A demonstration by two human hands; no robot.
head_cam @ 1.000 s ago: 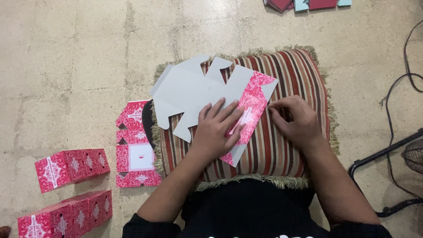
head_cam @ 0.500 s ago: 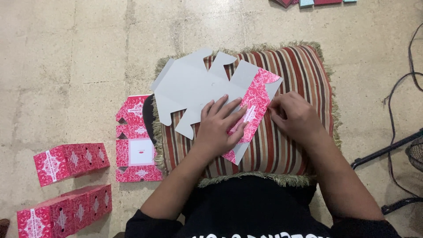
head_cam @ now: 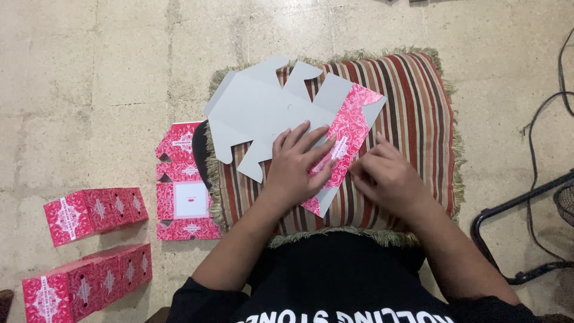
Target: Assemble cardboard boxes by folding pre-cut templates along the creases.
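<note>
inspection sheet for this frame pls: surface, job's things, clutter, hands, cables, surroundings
Surface: striped fringed cushion on a tiled floor.
Job's things: flat box blank, grey side up, with one pink patterned panel folded over, lying on the cushion.
Clutter: stack of flat pink blanks left of the cushion; two assembled pink boxes further left.
Hands: left hand pressed flat on the blank; right hand at the pink panel's edge.
Cables: black cable at the right edge.
Surroundings: black metal frame on the floor, right.
</note>
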